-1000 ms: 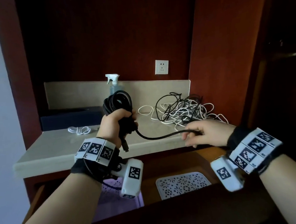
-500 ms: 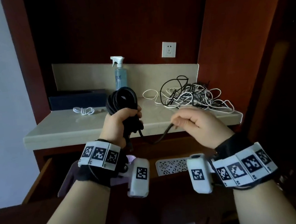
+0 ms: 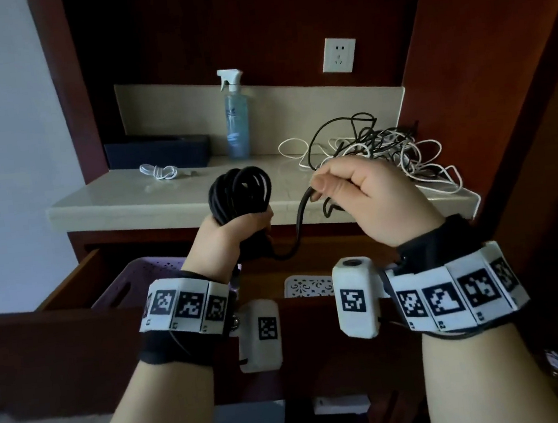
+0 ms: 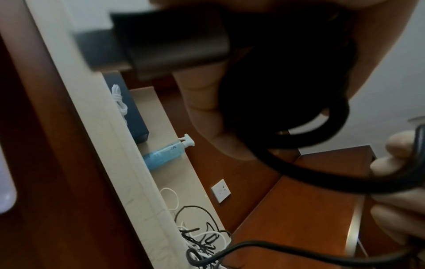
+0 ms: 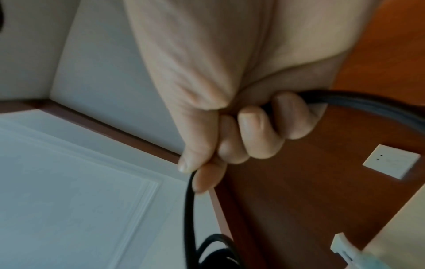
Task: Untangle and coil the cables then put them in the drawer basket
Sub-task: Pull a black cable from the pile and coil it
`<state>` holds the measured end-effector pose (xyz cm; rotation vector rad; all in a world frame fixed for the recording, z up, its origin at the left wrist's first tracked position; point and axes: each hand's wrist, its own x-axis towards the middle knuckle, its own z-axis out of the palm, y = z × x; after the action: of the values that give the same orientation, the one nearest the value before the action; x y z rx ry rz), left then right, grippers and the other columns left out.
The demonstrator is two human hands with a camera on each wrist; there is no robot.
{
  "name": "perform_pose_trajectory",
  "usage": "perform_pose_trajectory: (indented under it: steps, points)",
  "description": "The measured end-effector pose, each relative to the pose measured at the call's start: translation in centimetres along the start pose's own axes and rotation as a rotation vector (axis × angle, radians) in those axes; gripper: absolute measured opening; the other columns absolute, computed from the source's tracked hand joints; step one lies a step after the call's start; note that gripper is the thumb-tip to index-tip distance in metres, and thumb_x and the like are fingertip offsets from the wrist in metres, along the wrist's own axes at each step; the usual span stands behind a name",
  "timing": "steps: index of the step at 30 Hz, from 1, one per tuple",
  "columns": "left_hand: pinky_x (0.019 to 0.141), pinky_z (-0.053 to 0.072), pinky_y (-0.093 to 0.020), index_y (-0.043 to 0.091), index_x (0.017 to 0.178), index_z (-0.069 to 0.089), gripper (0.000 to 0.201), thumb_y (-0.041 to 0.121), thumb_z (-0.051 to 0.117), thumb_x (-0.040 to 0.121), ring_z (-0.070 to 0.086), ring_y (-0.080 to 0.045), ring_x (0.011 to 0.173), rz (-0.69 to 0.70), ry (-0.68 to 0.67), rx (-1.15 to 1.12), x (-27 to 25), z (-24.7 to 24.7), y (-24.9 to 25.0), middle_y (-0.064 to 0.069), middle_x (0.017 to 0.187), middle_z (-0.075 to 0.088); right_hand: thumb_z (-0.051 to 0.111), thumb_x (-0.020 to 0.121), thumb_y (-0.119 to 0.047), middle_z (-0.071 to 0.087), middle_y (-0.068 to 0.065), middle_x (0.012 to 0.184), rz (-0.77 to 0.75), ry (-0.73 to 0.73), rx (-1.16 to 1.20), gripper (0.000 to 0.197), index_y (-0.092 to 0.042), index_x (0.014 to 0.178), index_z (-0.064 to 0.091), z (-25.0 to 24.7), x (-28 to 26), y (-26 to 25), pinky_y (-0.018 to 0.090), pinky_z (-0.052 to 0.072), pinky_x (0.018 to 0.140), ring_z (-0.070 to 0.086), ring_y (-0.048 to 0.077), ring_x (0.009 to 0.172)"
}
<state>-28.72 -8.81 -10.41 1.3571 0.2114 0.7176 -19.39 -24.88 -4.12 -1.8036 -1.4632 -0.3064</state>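
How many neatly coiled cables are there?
2. A black coil is held up by the left hand; a small white coil lies on the counter. Others may hide in the drawer.

Dim, flat indoor light, dark wood recesses swallowing detail; wrist views motion-blurred and soft up close, edges bowed by wide-angle.

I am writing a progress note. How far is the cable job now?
Done: one small white cable lies bundled on the counter, not yet in the basket. In hand: the left hand grips a black coil; the right hand pinches its loose end. Left: the tangled pile, then filling the drawer basket.
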Motion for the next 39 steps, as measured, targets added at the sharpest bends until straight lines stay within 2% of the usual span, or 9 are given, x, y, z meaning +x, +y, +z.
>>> perform_pose_trajectory:
  steps: [3,9,15,17,19,23,29,33,39]
  points:
    - [0.065,0.045,-0.034,0.007,0.074,0.067,0.038,0.036,0.075,0.051,0.057,-0.025,0.065,0.031,0.039,0.072,-0.6,0.2,-0.4,-0.005,0.064,0.061,0.054,0.091,-0.024,0.06,-0.021,0.077,-0.031,-0.119,0.087,0.016,-0.032,0.079,0.062,-0.6,-0.3,0.5,0.004,0.037,0.073,0.053,-0.011,0.079]
    - [0.077,0.043,-0.051,0.007,0.076,0.063,0.046,0.05,0.072,0.061,0.054,-0.028,0.071,0.098,-0.029,0.208,-1.3,-0.3,-0.4,-0.008,0.069,0.058,0.06,0.088,-0.021,0.063,-0.017,0.08,-0.104,-0.179,0.127,0.015,-0.035,0.081,0.062,-0.8,0.4,1.3,0.007,0.04,0.073,0.056,-0.001,0.081]
    - [0.063,0.045,-0.034,0.008,0.077,0.056,0.078,0.074,0.078,0.04,0.056,-0.018,0.064,0.091,-0.174,0.371,-0.7,-0.4,-0.4,-0.003,0.064,0.058,0.062,0.087,-0.019,0.056,-0.019,0.075,-0.21,-0.152,0.086,0.008,-0.022,0.086,0.068,0.8,3.7,1.2,0.004,0.033,0.071,0.052,-0.011,0.076]
    - [0.06,0.046,-0.026,0.013,0.08,0.057,0.067,0.062,0.084,0.043,0.057,-0.011,0.061,0.052,-0.207,0.428,-0.5,-0.3,0.3,0.004,0.062,0.06,0.062,0.087,-0.018,0.053,-0.02,0.07,-0.237,-0.171,0.069,0.007,-0.019,0.086,0.07,1.2,4.6,1.0,0.003,0.033,0.069,0.051,-0.012,0.073]
    - [0.056,0.046,-0.021,0.01,0.074,0.059,0.039,0.037,0.084,0.062,0.057,-0.009,0.057,0.037,-0.261,0.513,-0.4,-0.1,1.0,0.003,0.058,0.06,0.063,0.086,-0.019,0.052,-0.021,0.069,-0.248,-0.189,0.04,0.007,-0.02,0.086,0.07,1.5,5.5,0.6,0.004,0.033,0.068,0.05,-0.012,0.073]
    - [0.072,0.049,-0.04,-0.007,0.087,0.064,0.022,0.014,0.067,0.082,0.057,-0.025,0.071,0.01,-0.21,0.618,0.1,0.3,1.6,-0.014,0.073,0.062,0.066,0.083,-0.024,0.056,-0.021,0.075,-0.257,-0.152,-0.002,0.007,-0.021,0.087,0.072,1.5,7.2,0.3,0.009,0.039,0.071,0.055,-0.004,0.077]
    - [0.073,0.047,-0.043,0.011,0.078,0.068,0.038,0.029,0.067,0.044,0.062,-0.024,0.071,-0.026,-0.225,0.252,1.0,-1.6,0.1,-0.008,0.074,0.063,0.07,0.079,-0.031,0.061,-0.017,0.075,-0.201,0.028,0.054,0.007,-0.025,0.081,0.069,2.5,8.0,0.8,0.015,0.044,0.069,0.057,0.001,0.072]
    - [0.061,0.052,-0.032,0.0,0.082,0.066,0.038,0.018,0.062,0.048,0.062,-0.023,0.067,0.017,-0.275,-0.139,1.1,-2.1,-0.5,-0.013,0.076,0.061,0.057,0.091,-0.025,0.055,-0.025,0.063,-0.074,0.112,0.059,0.015,-0.016,0.096,0.067,2.0,7.1,2.7,0.007,0.038,0.061,0.051,-0.008,0.063]
    - [0.062,0.051,-0.029,-0.004,0.091,0.056,0.042,0.016,0.056,0.055,0.059,-0.022,0.072,0.036,-0.292,-0.344,1.3,-1.9,-1.0,-0.011,0.083,0.058,0.043,0.097,-0.017,0.05,-0.006,0.07,0.036,0.164,0.178,0.015,-0.026,0.109,0.046,3.1,3.9,4.6,0.02,0.043,0.058,0.047,0.004,0.058]
